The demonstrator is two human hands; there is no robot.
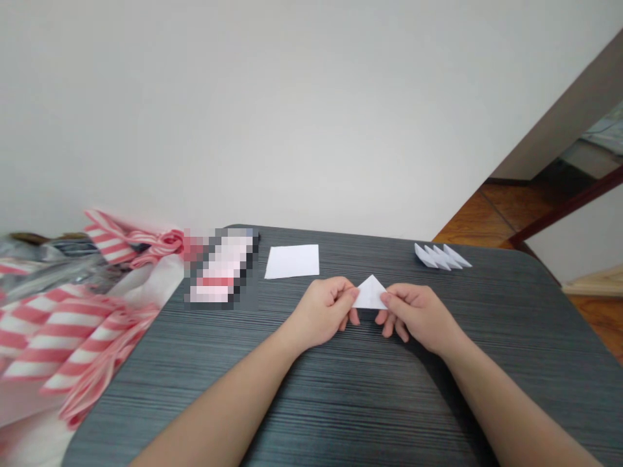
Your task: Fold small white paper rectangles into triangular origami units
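Observation:
A small white paper folded into a triangle point(370, 292) is held just above the dark striped table point(341, 402), point up. My left hand point(324, 311) pinches its left corner with fingers curled. My right hand point(413, 312) pinches its right corner between thumb and forefinger. Both forearms rest on the table.
A flat white paper sheet point(293, 261) lies behind my left hand. Several folded white paper pieces point(442, 256) sit in a row at the back right. Red-and-white striped bags point(73, 331) are heaped at the left edge, beside a blurred-out pink object point(221, 272). White wall behind; wooden floor at right.

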